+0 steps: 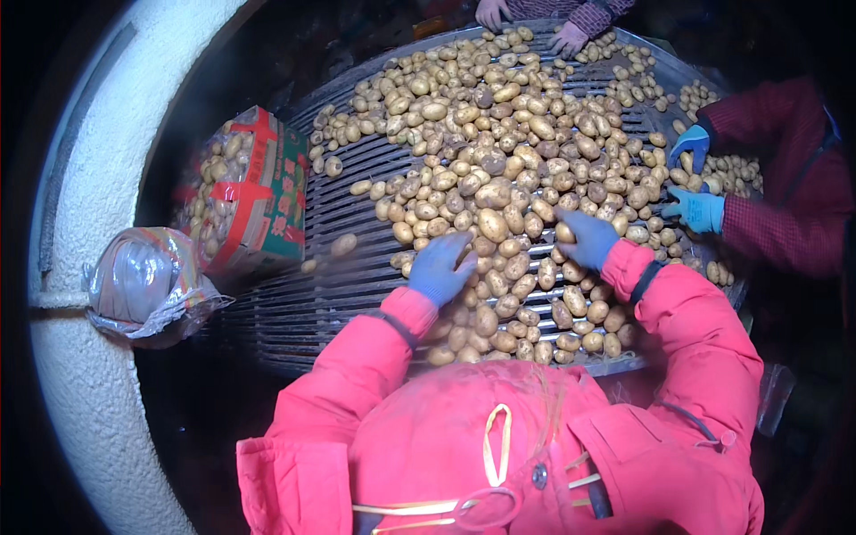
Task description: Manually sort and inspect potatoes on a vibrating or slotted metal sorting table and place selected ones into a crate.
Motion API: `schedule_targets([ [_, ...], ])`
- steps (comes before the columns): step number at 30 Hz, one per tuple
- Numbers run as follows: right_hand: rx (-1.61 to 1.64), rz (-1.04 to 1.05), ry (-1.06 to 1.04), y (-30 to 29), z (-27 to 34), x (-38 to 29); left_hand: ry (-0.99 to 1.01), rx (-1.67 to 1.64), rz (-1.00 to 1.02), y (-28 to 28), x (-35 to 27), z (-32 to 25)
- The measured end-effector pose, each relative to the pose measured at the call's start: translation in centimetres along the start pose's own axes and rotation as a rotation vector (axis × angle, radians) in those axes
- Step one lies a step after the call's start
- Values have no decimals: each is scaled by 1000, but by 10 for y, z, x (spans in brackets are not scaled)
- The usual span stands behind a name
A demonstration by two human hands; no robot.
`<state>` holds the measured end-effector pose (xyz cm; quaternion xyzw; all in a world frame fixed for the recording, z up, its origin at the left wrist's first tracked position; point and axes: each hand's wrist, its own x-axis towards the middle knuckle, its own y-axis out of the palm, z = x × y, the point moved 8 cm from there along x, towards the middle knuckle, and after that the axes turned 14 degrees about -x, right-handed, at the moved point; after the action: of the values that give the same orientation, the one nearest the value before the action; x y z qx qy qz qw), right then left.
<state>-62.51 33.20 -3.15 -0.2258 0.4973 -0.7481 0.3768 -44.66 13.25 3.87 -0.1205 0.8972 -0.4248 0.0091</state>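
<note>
Many potatoes (493,225) lie heaped on a slatted metal sorting table (354,287) in front of me. My left hand (441,267), in a blue glove, is over the near left part of the heap, fingers apart, with no potato seen in it. My right hand (588,239), also blue-gloved, has its fingers on a potato (565,233) at the right of the heap. Between the slats near my right hand, light shows through. Apart from the heap, a potato (344,245) lies on the slats to the left.
A box of potatoes (257,200) with red tape stands at the table's left edge, beside a bundle in clear plastic (150,284). A co-worker's gloved hands (695,207) handle potatoes on the right. Another co-worker's pink-gloved hands (568,40) rest at the far edge.
</note>
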Motion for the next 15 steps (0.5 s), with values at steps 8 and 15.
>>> schedule_targets([
  [8, 213, 89, -180, -10, 79, 105, 17, 479, 312, 67, 63, -12],
  [15, 210, 318, -359, 33, 96, 123, -242, 45, 421, 63, 42, 0],
])
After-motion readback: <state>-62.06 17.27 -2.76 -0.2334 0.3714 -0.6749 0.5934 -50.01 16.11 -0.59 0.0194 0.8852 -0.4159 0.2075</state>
